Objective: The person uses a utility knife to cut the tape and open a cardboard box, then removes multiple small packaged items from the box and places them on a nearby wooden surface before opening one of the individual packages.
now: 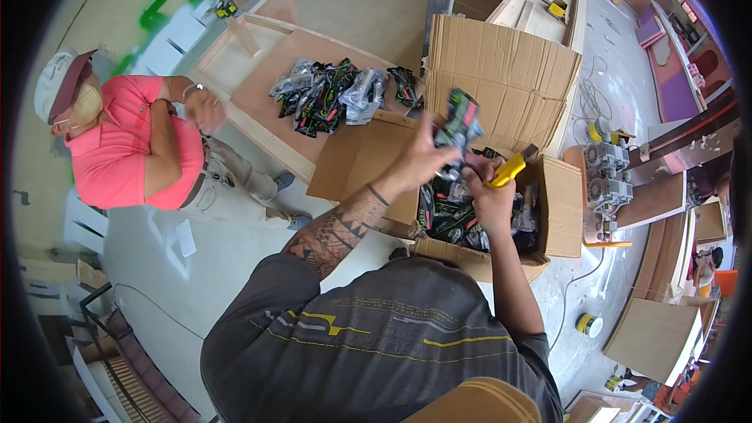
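Pinching a plastic packet (460, 116) in left fingers (442, 155), gripped a yellow utility knife (507, 171) with right fingers (475, 182) above an open cardboard box (564, 205).

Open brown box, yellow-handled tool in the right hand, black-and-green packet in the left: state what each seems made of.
Open brown box: matte corrugated cardboard, judging by its creased, ribbed flaps. Yellow-handled tool: handle probably smooth plastic, from its even colour; dark tip unclear. Black-and-green packet: likely glossy plastic film, given its crumpled, light-catching surface.
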`<state>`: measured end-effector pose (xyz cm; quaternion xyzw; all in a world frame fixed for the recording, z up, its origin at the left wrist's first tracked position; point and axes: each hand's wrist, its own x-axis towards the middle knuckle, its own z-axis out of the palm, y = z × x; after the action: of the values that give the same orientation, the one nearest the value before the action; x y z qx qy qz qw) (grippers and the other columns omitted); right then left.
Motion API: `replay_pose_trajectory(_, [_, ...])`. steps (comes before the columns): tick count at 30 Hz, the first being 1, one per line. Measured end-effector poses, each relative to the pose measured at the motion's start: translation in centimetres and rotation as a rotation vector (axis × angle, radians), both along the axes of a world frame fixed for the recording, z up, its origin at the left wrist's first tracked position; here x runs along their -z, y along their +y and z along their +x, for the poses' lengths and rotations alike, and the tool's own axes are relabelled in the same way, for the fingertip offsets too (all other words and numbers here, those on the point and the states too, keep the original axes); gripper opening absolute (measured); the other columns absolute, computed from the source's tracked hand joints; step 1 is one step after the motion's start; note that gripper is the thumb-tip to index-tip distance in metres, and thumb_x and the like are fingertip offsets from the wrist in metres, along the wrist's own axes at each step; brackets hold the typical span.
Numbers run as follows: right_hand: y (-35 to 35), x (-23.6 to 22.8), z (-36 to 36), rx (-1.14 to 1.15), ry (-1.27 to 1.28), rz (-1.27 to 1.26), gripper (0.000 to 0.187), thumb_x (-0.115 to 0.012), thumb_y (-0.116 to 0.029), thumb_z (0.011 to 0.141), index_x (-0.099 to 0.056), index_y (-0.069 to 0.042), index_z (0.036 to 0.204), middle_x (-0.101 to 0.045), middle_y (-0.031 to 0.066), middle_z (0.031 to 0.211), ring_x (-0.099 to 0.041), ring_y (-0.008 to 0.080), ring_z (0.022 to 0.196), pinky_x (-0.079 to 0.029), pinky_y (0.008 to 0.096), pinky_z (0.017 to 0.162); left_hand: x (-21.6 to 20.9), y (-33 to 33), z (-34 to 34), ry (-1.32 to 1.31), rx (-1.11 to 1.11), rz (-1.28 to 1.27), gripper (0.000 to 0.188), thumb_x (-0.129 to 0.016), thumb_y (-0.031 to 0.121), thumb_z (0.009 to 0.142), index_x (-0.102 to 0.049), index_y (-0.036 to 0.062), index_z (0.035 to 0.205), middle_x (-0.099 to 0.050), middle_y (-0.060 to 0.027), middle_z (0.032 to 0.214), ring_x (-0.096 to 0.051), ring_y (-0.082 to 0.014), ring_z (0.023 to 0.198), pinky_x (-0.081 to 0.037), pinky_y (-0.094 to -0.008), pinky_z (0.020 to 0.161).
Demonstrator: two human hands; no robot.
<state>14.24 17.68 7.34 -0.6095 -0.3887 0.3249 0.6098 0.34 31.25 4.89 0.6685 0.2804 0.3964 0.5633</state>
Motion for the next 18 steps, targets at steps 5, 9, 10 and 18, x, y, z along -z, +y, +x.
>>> replay_pose_trajectory(5, [2.0,0.3,-1.7,-0.032,0.033,0.123,0.035,-0.072,0.003,0.095,-0.04,-0.007,0.085,-0.076,0.0155,0.111,-0.068,0.0157,0.104,-0.054,0.0321,0.092,-3.9,10.4,-6.4,0.282,-0.525,0.408,0.048,-0.077,0.009,0.089,-0.047,0.0068,0.127,-0.062,-0.0157,0.118,-0.066,-0.0327,0.103,-0.054,-0.0443,0.089])
replay_pose_trajectory(9, [1.2,1.8,-1.4,-0.099,-0.094,0.038,0.033,-0.071,-0.001,0.097,-0.041,-0.005,0.085,-0.077,0.0137,0.103,-0.069,0.0166,0.092,-0.054,0.0323,0.083,-1.0,17.9,-11.8,0.679,-0.549,0.636,0.045,-0.075,0.015,0.092,-0.053,0.0109,0.131,-0.061,-0.0202,0.135,-0.062,-0.0473,0.118,-0.052,-0.0548,0.097])
replay_pose_trajectory(10, [0.9,2.0,-1.4,-0.098,-0.125,-0.002,0.033,-0.071,-0.002,0.097,-0.041,-0.005,0.084,-0.077,0.0132,0.102,-0.068,0.0168,0.088,-0.055,0.0329,0.081,1.1,18.7,-13.1,0.983,-0.44,0.75,0.04,-0.071,0.021,0.095,-0.057,0.0123,0.132,-0.06,-0.0198,0.138,-0.059,-0.0464,0.123,-0.049,-0.0585,0.101])
replay_pose_trajectory(18, [-5.5,3.1,7.9,0.199,-0.722,-0.305,0.027,-0.077,-0.015,0.09,-0.058,0.003,0.093,-0.067,0.0246,0.088,-0.067,0.0459,0.086,-0.052,0.0509,0.074,0.8,19.5,-9.7,1.597,-0.086,0.583,0.054,-0.06,0.051,0.101,-0.064,0.0176,0.143,-0.049,-0.0189,0.155,-0.04,-0.0475,0.146,-0.037,-0.0648,0.114])
